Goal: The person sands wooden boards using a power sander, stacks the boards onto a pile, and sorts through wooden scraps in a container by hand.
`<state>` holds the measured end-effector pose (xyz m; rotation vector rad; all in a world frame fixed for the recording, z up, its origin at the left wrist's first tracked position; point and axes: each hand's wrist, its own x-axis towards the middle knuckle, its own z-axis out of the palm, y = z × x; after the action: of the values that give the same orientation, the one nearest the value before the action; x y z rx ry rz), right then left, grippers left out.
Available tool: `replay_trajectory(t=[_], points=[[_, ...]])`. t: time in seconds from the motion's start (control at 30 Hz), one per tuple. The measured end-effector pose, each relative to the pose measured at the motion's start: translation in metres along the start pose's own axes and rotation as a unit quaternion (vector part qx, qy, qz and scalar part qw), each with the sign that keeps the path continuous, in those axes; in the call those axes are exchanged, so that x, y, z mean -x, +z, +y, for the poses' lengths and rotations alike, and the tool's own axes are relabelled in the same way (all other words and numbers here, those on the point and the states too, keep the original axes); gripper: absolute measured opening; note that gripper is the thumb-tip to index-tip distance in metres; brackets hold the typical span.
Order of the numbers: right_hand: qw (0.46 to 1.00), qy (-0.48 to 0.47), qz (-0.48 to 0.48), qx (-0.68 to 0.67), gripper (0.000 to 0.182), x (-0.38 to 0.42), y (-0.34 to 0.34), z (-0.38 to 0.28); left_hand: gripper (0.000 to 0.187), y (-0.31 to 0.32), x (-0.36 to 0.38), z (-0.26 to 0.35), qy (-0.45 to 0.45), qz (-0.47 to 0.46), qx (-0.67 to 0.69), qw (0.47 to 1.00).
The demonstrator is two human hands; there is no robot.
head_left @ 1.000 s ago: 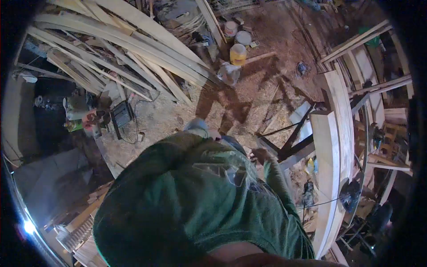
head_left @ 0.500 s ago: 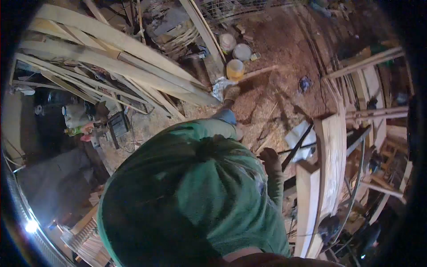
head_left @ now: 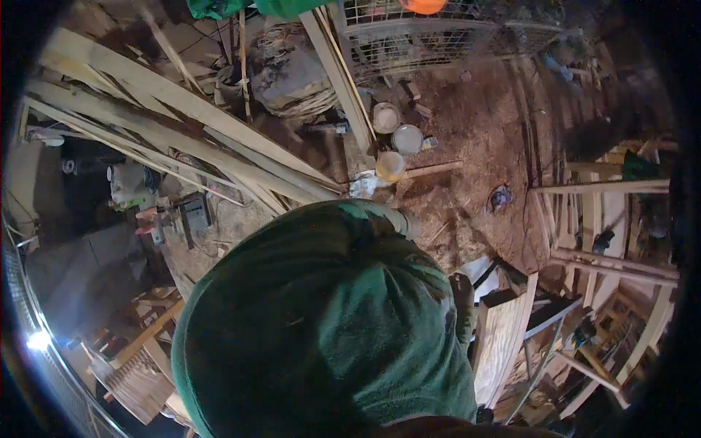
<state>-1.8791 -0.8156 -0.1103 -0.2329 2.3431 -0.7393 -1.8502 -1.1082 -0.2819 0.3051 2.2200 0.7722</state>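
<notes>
My green top (head_left: 328, 314) fills the lower middle of the head view and hides much of both arms. Past its upper edge a small pale part of my left hand (head_left: 410, 223) shows over the shaving-covered floor, its fingers hidden. At the right side of the top is my right hand (head_left: 461, 286), dark and blurred, near a thick wooden beam (head_left: 504, 328) and a white sheet (head_left: 481, 278). I cannot tell whether the right hand holds anything.
Long planks (head_left: 182, 139) lean across the upper left. Several tubs, one a yellow bucket (head_left: 391, 166), stand ahead on the floor. A wire mesh cage (head_left: 409, 36) is at the top. Wooden framing (head_left: 606, 187) stands on the right, slatted wood (head_left: 139, 383) at lower left.
The view has tilted, so the mesh cage and an orange object now show at the top. My foot has gone from sight behind the green top. My right hand appears lower and farther right.
</notes>
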Motion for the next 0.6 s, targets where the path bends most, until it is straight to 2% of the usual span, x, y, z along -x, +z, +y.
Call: replay_trajectory(t=[0.07, 0.23, 0.33, 0.47, 0.6], points=[[0.998, 0.047, -0.023, -0.034, 0.038, -0.014, -0.012, -0.010, 0.023, -0.019, -0.001, -0.022, -0.028, 0.040, 0.031, 0.998], [0.995, 0.075, -0.052, -0.047, 0.036, -0.059, -0.031, 0.006, 0.023, -0.069, 0.015, -0.088, -0.129, 0.162, 0.146, 0.967], [0.990, 0.102, -0.077, -0.062, 0.035, -0.090, -0.039, 0.021, 0.023, -0.092, 0.040, -0.132, -0.197, 0.244, 0.229, 0.922], [0.978, 0.144, -0.121, -0.092, 0.033, -0.150, -0.045, 0.049, 0.023, -0.087, 0.090, -0.172, -0.293, 0.308, 0.319, 0.847], [0.961, 0.183, -0.175, -0.109, 0.032, -0.230, -0.057, 0.073, 0.024, -0.065, 0.111, -0.167, -0.372, 0.334, 0.400, 0.768]])
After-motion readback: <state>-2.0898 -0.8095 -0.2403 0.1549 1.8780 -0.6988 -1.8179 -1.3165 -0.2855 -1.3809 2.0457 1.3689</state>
